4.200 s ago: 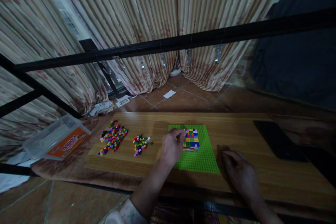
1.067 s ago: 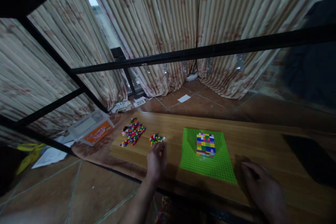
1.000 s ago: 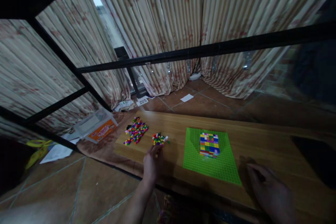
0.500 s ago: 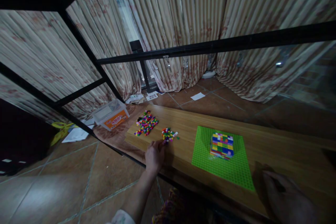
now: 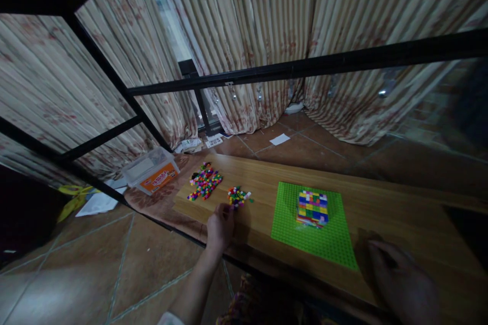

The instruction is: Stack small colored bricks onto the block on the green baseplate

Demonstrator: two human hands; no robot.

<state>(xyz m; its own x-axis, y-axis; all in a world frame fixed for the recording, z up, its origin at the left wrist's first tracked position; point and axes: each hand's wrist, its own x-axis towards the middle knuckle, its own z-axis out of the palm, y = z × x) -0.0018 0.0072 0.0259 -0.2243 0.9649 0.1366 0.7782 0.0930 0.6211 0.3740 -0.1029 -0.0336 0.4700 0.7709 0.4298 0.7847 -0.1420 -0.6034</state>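
Your left hand (image 5: 220, 227) is at the near edge of the small brick pile (image 5: 237, 196), palm down, fingers bunched, thumb and fingertips drawn close together; can't tell whether a brick is pinched there or whether you're just touching the pile. Pile is mixed: red, yellow, green, purple, with a white piece on its right side and a green brick (image 5: 251, 201) lying just off it. Your right hand (image 5: 404, 279) is low over the wooden tabletop (image 5: 259, 172), just right of the green baseplate (image 5: 284, 233), fingers curled in, thumb side toward the plate; too dark to tell if anything's in it. Brick block (image 5: 312, 208) sits on the baseplate, upright, in from all edges, several layers high, multicolored top, both your hands clear of it. Large brick pile (image 5: 206, 183) is left of and beyond the small one, near the tabletop's left end, the two piles apart. Clear plastic box (image 5: 152, 170) with an orange label is past that end, on the brown cloth (image 5: 152, 208). Dark flat slab (image 5: 468, 233) lies at your far right. White paper (image 5: 279, 139) is on the floor beyond the tabletop.
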